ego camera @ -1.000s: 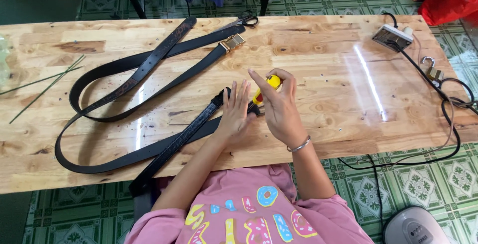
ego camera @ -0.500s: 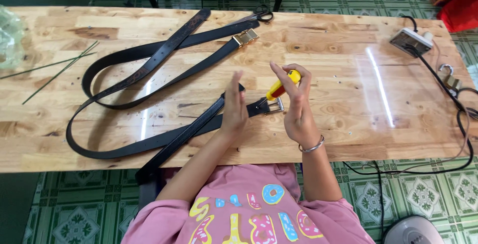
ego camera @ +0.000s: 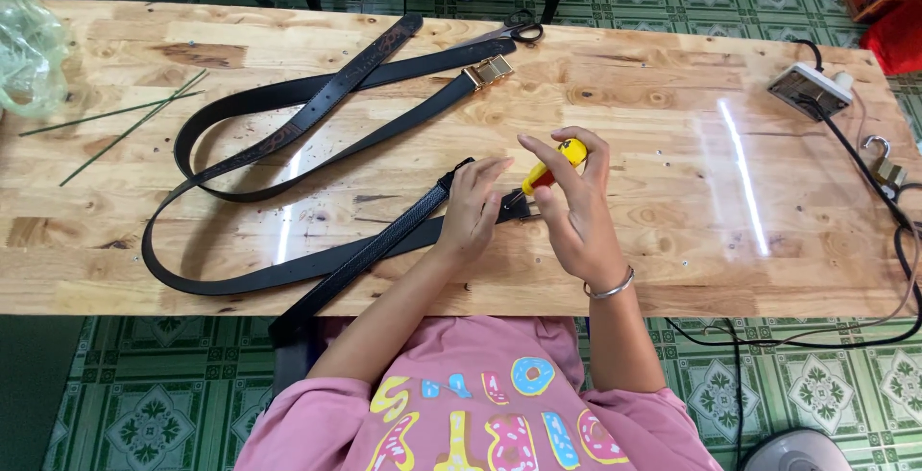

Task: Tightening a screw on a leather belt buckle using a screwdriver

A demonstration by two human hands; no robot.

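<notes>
Compared with half a second earlier, the right hand (ego camera: 576, 217) is sitting a little lower and closer to the belt end, and the left hand's fingers (ego camera: 488, 175) are now spreading flatter over the strap instead of standing upright; the belts themselves are lying as they were.

The right hand's fingers are closing around the yellow-handled screwdriver (ego camera: 555, 166), pinching it between thumb and fingertips, with its tip pointing down toward the belt end (ego camera: 514, 207) near the middle of the surface (ego camera: 672, 241), toward the near edge. The left hand (ego camera: 471, 212) is resting open on the textured black belt (ego camera: 384, 245), pressing it down without gripping it; that belt is running from under the hand off the near edge.

A second black belt (ego camera: 250, 135) is looping wide over the left half of the surface, its gold buckle (ego camera: 488, 72) lying toward the far edge, just beside a pair of scissors (ego camera: 519, 29).

At the far left corner a clear plastic bag (ego camera: 29, 48) is sitting crumpled; what it holds cannot be told. Thin green sticks (ego camera: 125, 116) are lying beside it. Near the far right corner a power strip (ego camera: 812, 89) is resting, its black cable (ego camera: 903, 241) trailing along the right edge.
</notes>
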